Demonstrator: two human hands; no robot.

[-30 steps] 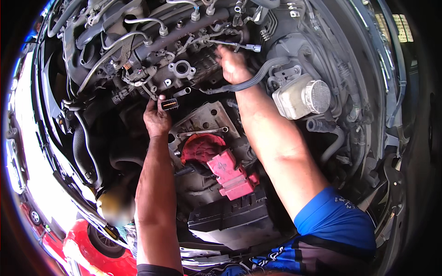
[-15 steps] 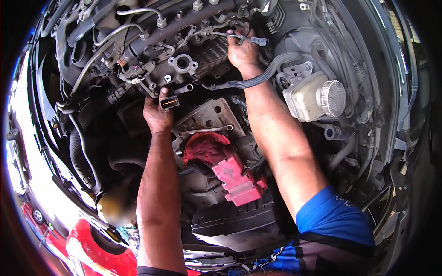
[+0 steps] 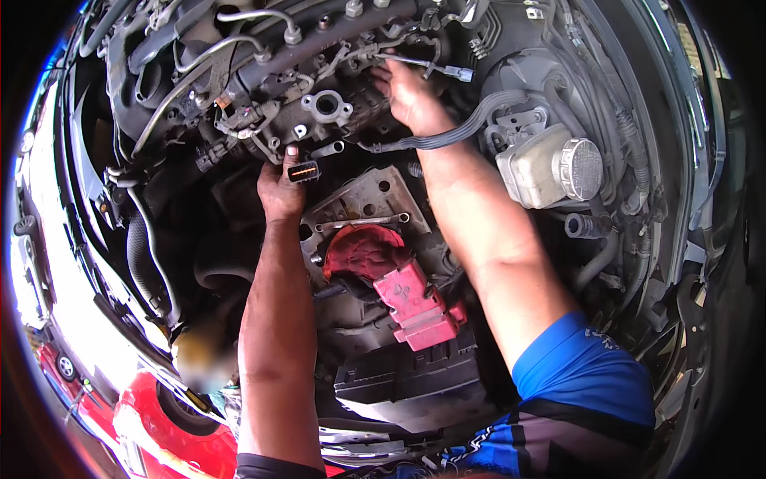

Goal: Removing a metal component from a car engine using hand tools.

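Over the engine (image 3: 363, 112), my left hand (image 3: 281, 194) has its thumb raised beside a black rectangular connector (image 3: 304, 172) with orange-lit pins. The other left fingers curl under a pipe and wiring, and what they grip is hidden. My right hand (image 3: 408, 94) reaches to the engine's far side with its fingers apart, touching or close to a dark ribbed part. Just above those fingers runs a thin metal rod or lead (image 3: 419, 62) ending in a grey connector (image 3: 460, 74). A grey corrugated hose (image 3: 455, 137) crosses over my right wrist.
A red cloth (image 3: 363, 249) lies near the middle, with a double-ended wrench (image 3: 363, 221) just above it. Nearer stand a red plastic cover (image 3: 415, 307) and a black battery (image 3: 407, 383). To the right sits a whitish fluid reservoir (image 3: 531, 169) with a ribbed cap.
My right hand has come off the thin rod and moved left below it, its fingers now spread. My left hand holds its place against the engine; the whole view has shifted slightly.
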